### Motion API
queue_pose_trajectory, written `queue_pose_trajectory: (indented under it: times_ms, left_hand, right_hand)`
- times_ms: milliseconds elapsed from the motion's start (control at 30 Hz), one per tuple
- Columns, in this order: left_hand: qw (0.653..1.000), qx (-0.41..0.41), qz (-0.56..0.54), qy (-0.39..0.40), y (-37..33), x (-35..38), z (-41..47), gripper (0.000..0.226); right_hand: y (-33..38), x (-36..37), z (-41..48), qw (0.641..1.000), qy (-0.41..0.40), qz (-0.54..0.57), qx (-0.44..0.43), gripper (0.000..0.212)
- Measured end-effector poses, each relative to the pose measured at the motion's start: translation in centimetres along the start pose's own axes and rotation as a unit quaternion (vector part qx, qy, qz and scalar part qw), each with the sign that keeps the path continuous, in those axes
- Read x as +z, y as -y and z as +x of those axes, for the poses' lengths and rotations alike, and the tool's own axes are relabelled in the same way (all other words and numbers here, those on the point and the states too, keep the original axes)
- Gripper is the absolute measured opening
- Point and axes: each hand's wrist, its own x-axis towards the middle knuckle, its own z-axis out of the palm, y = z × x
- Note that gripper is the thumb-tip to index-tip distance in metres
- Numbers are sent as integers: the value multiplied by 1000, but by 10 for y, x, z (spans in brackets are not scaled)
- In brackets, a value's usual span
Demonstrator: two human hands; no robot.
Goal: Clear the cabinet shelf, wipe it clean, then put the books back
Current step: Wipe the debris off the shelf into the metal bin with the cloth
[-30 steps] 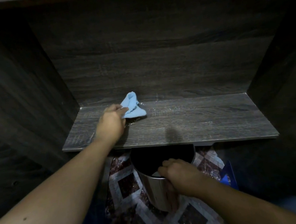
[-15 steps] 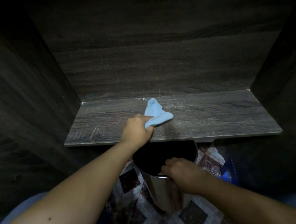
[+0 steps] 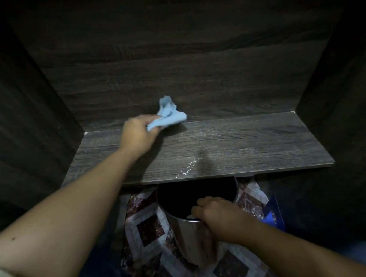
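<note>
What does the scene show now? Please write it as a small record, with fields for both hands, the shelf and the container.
left hand: grips a crumpled blue cloth at the back of the shelf, near the back panel
right hand: grips the rim of a steel bin
steel bin: just below the shelf's front edge, mouth open
shelf: dark wood grain, white crumbs near the front edge
cloth touching shelf: cannot tell
stage: wiping the shelf
</note>
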Motion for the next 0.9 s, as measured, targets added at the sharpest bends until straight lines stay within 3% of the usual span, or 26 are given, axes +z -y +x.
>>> queue_pose_trajectory:
  times_ms: [100,233,367,500,633,733,900]
  left_hand:
    - [976,145,147,-65,17,6,20,37]
    - [866,375,309,-119,33,20,30,20]
    - [822,383,411,-98,25,32,31,5]
    - [844,339,413,-49,20,37,33,7]
    - [907,226,352,53,19,33,29,29]
    - [916,172,339,128,24,31,27,40]
    - [927,145,319,129,18,37,30,34]
  right_hand:
    - [-4,-2,0,1000,0,0,12,26]
    - [-10,0,3,999,-10,21,29,24]
    - [-13,-1,5,999,4,24,48,25]
    - [-13,-4,6,998,11,23,53,28]
    - [-16,-4,4,997,-11,54,46,25]
    - [-14,-5,4,998,0,47,47,25]
    - [-12,-4,6,998,11,37,52,26]
